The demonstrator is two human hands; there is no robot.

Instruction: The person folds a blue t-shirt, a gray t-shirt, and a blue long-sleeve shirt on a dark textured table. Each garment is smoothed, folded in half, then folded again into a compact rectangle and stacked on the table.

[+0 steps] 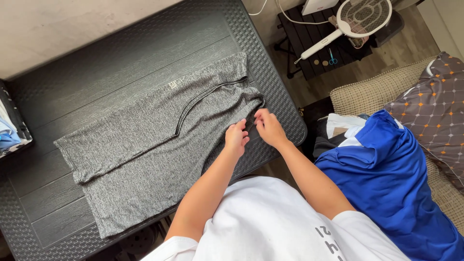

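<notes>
One grey marled sleeveless top (pixel 145 159) lies spread flat across a dark tabletop (pixel 96 63), its knit soft and heathered, with darker piping tracing the curved armhole and a small pale print near the upper hem. The tabletop is black moulded plastic, embossed with wood grain in the middle and a woven pattern along its rounded rim.

Both hands meet at the shoulder strap end of the top, near the tabletop's right edge. The left hand (pixel 236 137) has its fingers curled and pinched on the fabric, and the right hand (pixel 268 128) likewise nips the cloth between thumb and fingertips, just beside the left; neither is spread open.

To the right, a bright blue garment (pixel 386 179) lies crumpled over a beige woven cushion (pixel 372 92), next to a grey pillow (pixel 437 106) patterned with orange dots. Beyond the tabletop, a white racket-shaped bug zapper (pixel 355 21) rests on a small black slatted stand (pixel 309 34). At the left edge, a bin (pixel 12 130) holds folded cloth.
</notes>
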